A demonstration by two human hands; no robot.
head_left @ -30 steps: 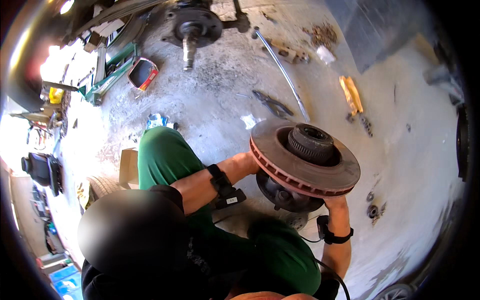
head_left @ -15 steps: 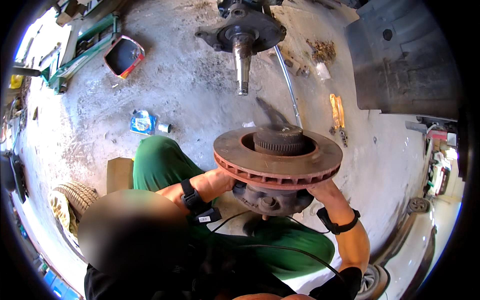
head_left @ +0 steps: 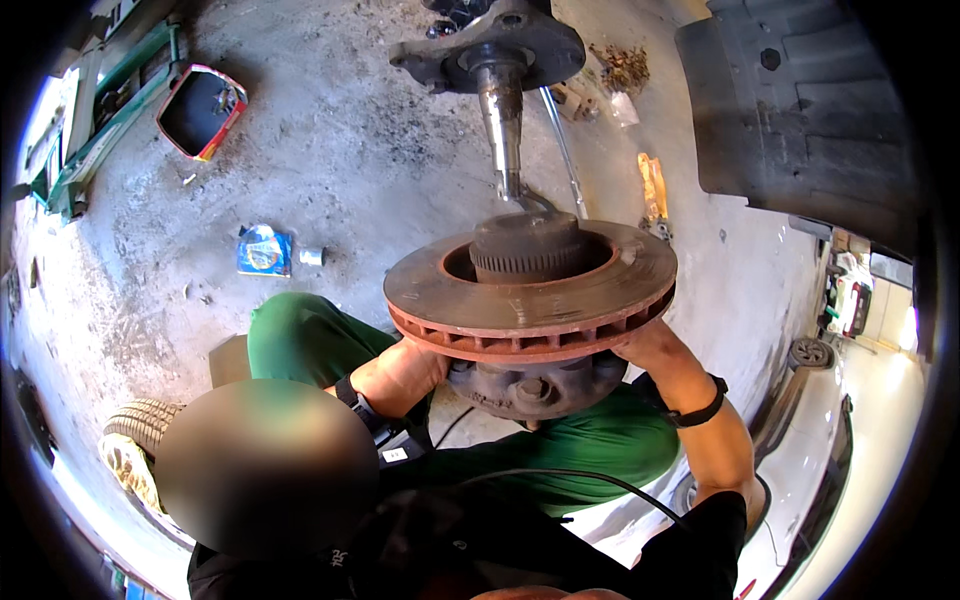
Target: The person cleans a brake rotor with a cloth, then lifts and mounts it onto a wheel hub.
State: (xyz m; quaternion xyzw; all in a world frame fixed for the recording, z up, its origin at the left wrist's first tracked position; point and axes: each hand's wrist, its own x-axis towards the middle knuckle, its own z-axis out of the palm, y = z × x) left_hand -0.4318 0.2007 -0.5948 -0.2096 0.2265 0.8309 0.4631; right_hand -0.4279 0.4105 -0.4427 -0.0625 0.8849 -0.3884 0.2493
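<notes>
A rusty brake rotor with its hub (head_left: 530, 290) is held up in front of me, flat face toward the camera. My left hand (head_left: 415, 360) grips its lower left edge from underneath. My right hand (head_left: 645, 345) holds the lower right edge. Both wrists wear black bands. Just beyond the rotor a bare steel spindle (head_left: 503, 120) sticks out from the steering knuckle (head_left: 490, 50), its tip pointing at the rotor's hub. My legs in green trousers (head_left: 300, 340) are folded below.
A red tray (head_left: 200, 110) lies on the concrete at far left, near a green metal frame (head_left: 110, 110). A blue packet (head_left: 264, 250) and a small white cup lie closer. A long metal bar (head_left: 562, 150) and an orange tool (head_left: 652, 185) lie right of the spindle. A dark wheel-arch liner (head_left: 800, 110) hangs upper right.
The rotor has been carried left and nearer to the spindle, which now stands directly behind its hub. Both hands keep the same hold.
</notes>
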